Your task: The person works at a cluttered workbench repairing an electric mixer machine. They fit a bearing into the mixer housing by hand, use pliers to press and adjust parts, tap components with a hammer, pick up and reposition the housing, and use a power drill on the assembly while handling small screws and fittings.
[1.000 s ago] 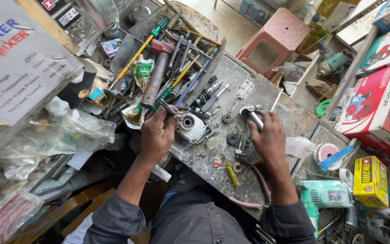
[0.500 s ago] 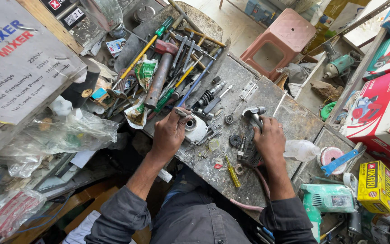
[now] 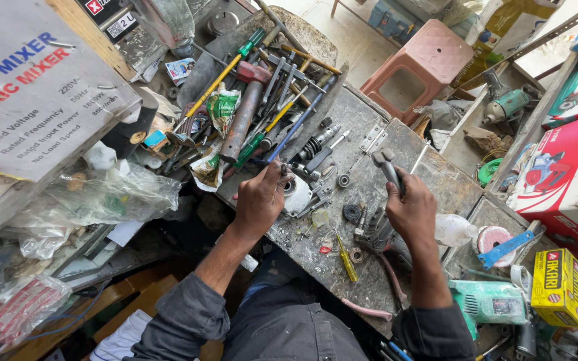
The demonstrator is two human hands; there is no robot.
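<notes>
I look down on a cluttered grey workbench [image 3: 436,180]. My left hand [image 3: 260,199] rests at the centre, fingers curled around a round silver metal part [image 3: 297,195]. At three o'clock from it, my right hand [image 3: 411,212] grips a grey metal tool [image 3: 388,167], fingers closed around its handle. I judge a small part is being worked on; next calls for bringing tool to part.

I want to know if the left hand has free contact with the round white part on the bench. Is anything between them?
Nothing visible does. The left hand rests directly on the round white part, covering its near side. The loose screws and bearings lie beside it. The right hand holds a grey metal tool apart from it.
</notes>
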